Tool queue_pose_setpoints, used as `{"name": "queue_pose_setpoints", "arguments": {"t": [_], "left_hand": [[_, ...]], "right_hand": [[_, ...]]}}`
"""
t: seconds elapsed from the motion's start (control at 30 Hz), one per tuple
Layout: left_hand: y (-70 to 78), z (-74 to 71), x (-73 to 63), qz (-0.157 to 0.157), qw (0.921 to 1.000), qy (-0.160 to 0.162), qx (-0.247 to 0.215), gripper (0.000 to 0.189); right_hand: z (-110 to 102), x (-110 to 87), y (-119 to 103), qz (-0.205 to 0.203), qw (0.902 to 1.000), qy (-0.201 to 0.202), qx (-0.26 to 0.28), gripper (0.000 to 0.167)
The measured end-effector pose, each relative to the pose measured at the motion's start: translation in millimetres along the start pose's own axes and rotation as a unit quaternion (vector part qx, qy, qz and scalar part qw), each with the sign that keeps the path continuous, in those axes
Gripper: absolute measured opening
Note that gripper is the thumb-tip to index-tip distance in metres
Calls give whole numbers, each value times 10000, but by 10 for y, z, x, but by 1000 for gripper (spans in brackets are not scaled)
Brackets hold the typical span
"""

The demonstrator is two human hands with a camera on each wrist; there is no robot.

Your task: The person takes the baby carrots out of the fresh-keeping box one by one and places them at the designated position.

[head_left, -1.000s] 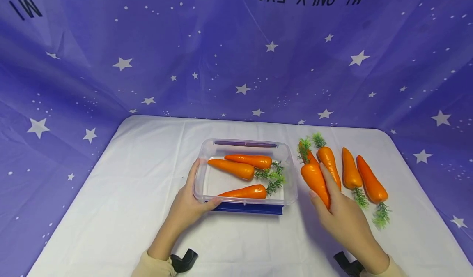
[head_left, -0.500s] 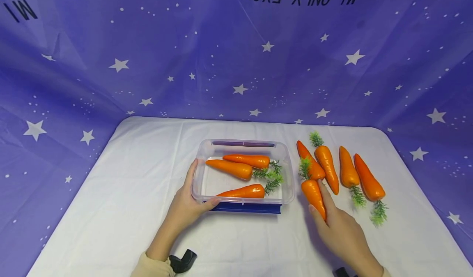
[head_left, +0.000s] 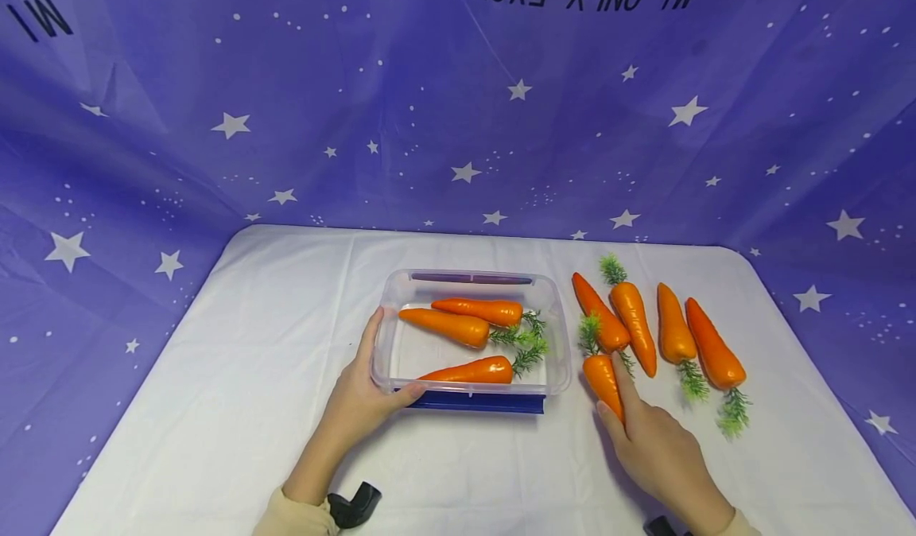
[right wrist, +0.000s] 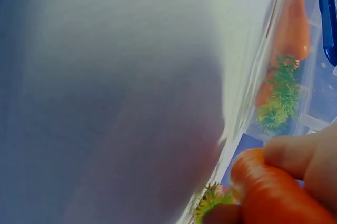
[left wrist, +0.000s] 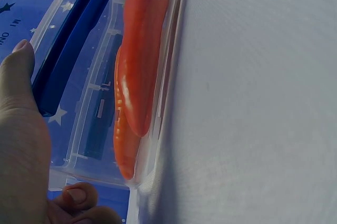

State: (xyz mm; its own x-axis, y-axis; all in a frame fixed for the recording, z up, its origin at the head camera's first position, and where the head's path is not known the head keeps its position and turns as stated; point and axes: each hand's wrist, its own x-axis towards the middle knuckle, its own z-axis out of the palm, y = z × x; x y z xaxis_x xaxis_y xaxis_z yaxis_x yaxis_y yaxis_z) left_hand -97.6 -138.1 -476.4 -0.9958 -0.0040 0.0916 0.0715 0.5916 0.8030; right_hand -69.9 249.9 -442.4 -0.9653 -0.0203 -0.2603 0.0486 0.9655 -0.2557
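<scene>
A clear plastic storage box [head_left: 560,361] with a blue latch flap [head_left: 479,403] holds three orange toy carrots [head_left: 454,328] with green leafy tops. My left hand [head_left: 361,401] grips the box's near left corner, its thumb at the front rim and the fingers along the left side. To the right of the box, my right hand [head_left: 661,448] holds another carrot [head_left: 603,378] between thumb and fingers, leaves pointing away from me. In the right wrist view, this carrot [right wrist: 276,195] appears close, with the thumb pressed on it. Its narrow end is hidden in the hand.
Several more carrots lie on the white-covered table [head_left: 236,409] at the right: one red-orange carrot [head_left: 599,313] just beyond the right hand, a lighter one [head_left: 634,325] beside it, and a pair [head_left: 716,349] farther right. A purple starry cloth [head_left: 458,122] surrounds the table.
My right hand has drawn its carrot back toward me, off the red-orange carrot that it overlapped before. The left hand keeps its grip on the box, and the box's carrots have not moved.
</scene>
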Motion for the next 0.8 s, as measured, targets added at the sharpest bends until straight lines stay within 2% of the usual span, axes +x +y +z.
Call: {"name": "queue_pose_setpoints", "arguments": {"t": [0.27,0.8], "left_hand": [[8,-4,5,-59,10000,-24,27,117],[3,1,10,-109,9999,-85,0,117]], "right_hand": [[63,43,51,71,9982,-457,-390,89],[72,25,37,180,9952,-523,-803,94]]}}
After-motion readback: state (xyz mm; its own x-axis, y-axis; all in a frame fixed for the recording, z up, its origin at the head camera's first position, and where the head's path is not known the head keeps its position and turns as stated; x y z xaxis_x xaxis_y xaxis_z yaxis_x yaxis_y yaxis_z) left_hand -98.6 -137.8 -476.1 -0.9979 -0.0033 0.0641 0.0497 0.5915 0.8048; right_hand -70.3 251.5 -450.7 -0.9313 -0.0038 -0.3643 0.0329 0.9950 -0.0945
